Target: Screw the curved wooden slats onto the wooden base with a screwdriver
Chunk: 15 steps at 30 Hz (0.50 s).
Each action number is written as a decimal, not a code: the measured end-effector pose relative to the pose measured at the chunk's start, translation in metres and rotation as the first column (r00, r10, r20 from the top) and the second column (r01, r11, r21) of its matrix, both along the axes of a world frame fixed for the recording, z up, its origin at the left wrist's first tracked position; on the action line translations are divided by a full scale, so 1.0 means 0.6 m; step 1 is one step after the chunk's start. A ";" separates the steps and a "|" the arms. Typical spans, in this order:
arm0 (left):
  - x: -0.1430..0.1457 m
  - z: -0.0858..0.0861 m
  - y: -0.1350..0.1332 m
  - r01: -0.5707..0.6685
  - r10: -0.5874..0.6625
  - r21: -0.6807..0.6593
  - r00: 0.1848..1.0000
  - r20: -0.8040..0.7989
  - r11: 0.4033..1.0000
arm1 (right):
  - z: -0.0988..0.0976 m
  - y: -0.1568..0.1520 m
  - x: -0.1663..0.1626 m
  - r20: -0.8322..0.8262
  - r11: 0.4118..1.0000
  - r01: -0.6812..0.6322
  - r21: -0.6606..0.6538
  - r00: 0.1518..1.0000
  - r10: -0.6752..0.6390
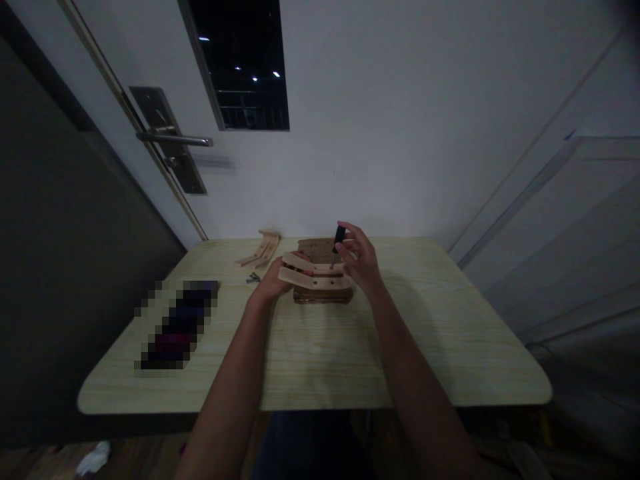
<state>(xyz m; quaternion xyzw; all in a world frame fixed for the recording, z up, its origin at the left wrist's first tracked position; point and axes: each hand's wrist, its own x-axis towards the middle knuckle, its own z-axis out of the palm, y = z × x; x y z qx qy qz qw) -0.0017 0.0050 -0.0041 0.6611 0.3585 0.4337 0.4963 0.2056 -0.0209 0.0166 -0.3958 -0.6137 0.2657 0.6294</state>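
Fingers (347, 227) of the right hand (363, 261) pinch a black-handled screwdriver (339, 237), its tip down at the bent wooden frame (324, 283) that the left hand (275, 280) grips by one end over brown cardboard (323, 296) on the worktop (320, 367), near a similar wooden piece (271, 247).

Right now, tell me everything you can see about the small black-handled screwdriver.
The small black-handled screwdriver has a dark grip and a thin, metallic-looking shaft. It stands steeply, its top leaning slightly right in the picture, the handle held by the fingertips of the right hand. The shaft points down at the pale, angled wooden piece, its tip meeting the far bar; the tip's shape is too small to tell.
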 end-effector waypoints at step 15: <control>0.001 0.010 -0.008 -0.033 0.032 -0.010 0.998 -0.045 0.999 | 0.001 0.000 -0.002 -0.046 1.000 -0.005 -0.011 0.999 0.005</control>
